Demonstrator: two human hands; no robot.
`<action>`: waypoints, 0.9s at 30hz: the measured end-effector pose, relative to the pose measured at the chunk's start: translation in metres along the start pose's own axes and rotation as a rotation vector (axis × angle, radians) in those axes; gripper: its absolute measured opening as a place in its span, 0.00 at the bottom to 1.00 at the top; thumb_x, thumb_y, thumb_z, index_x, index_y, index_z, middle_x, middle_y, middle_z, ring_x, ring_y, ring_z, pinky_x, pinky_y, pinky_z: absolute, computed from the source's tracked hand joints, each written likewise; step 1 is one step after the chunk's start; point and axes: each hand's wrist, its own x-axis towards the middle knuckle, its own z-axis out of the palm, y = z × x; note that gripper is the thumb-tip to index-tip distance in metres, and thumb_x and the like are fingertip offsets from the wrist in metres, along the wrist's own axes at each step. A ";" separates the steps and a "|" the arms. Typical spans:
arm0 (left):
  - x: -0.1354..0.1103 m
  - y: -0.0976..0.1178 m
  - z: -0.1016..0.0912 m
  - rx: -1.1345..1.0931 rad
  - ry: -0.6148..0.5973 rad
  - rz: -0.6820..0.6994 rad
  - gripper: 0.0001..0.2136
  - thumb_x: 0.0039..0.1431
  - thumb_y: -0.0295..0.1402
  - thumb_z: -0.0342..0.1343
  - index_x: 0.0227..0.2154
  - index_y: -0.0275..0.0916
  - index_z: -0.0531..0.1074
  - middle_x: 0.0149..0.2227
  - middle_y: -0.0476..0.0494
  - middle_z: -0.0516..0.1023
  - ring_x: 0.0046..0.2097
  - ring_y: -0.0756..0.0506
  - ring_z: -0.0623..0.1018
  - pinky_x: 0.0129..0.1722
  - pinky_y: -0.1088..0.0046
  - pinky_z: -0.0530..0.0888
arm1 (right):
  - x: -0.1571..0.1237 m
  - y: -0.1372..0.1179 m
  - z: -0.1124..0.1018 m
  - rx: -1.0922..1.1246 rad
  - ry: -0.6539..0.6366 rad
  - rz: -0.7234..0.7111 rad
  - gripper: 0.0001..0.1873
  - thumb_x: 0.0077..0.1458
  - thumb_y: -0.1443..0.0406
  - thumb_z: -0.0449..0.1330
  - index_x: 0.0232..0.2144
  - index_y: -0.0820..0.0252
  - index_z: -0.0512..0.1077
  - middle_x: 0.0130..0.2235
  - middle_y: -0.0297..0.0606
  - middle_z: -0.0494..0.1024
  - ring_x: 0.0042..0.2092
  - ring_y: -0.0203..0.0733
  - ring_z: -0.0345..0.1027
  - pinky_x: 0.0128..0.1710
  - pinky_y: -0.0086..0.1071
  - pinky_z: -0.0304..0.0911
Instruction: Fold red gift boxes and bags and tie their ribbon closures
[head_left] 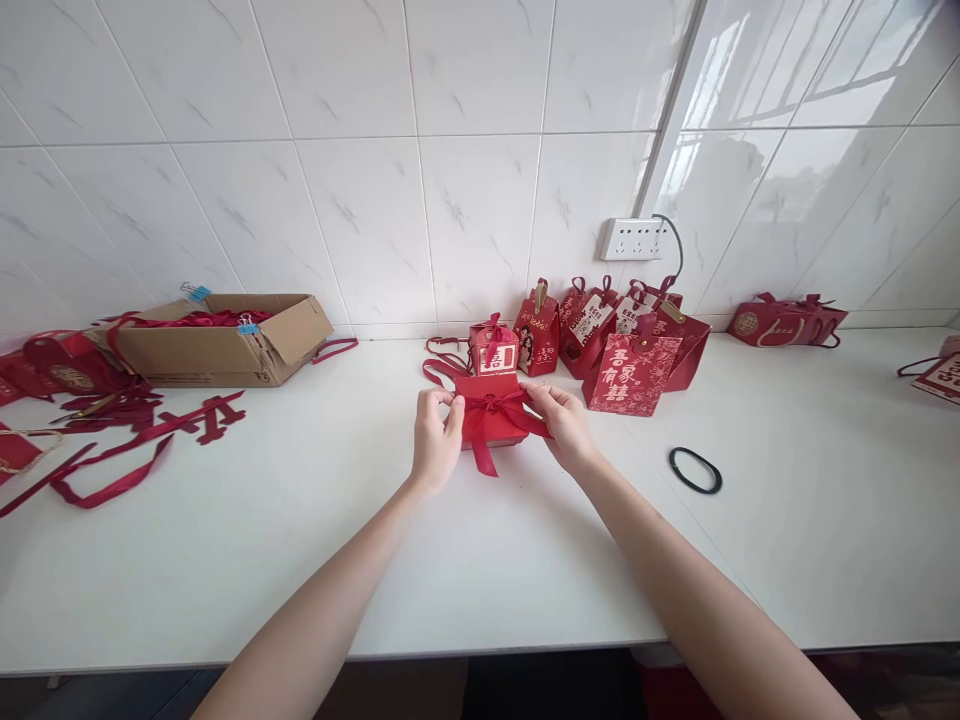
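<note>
Red box (507, 431): one, on the counter (480, 570), between both hands' fingers. Red ribbon (492, 406): tied in a bow across it. Left fingers (454, 412): pinching the bow's left loop. Right fingers (541, 396): pinching its right. Carton (206, 358): well left of the fingers. Black band (701, 488): to their right.

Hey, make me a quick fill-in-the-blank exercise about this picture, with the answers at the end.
1. The left hand and right hand pinch the ribbon on a box coloured ____.
2. The black ring lies on the table to the ____ of the right hand.
3. The clips on the cardboard carton are coloured ____.
4. The wall behind the table is covered in white ____.

Answers: red; right; blue; tiles.
</note>
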 end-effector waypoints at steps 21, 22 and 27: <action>0.002 0.009 -0.003 -0.125 -0.028 -0.155 0.07 0.54 0.34 0.51 0.26 0.41 0.59 0.34 0.47 0.64 0.38 0.48 0.70 0.39 0.71 0.69 | 0.000 0.012 -0.001 -0.004 0.000 -0.071 0.20 0.38 0.51 0.67 0.19 0.59 0.66 0.24 0.30 0.70 0.27 0.34 0.63 0.27 0.29 0.58; 0.001 0.010 -0.003 -0.168 -0.041 -0.172 0.08 0.53 0.36 0.53 0.28 0.41 0.59 0.36 0.47 0.64 0.39 0.48 0.70 0.39 0.70 0.70 | 0.000 0.012 -0.001 -0.018 -0.005 -0.067 0.20 0.39 0.51 0.67 0.20 0.59 0.66 0.24 0.30 0.70 0.26 0.34 0.62 0.26 0.29 0.58; 0.000 0.011 0.000 -0.136 -0.058 -0.212 0.23 0.45 0.38 0.61 0.43 0.42 0.58 0.48 0.41 0.62 0.51 0.44 0.67 0.48 0.65 0.69 | 0.000 0.015 0.000 -0.038 -0.036 -0.025 0.21 0.39 0.50 0.66 0.22 0.59 0.66 0.24 0.31 0.70 0.25 0.35 0.62 0.24 0.29 0.57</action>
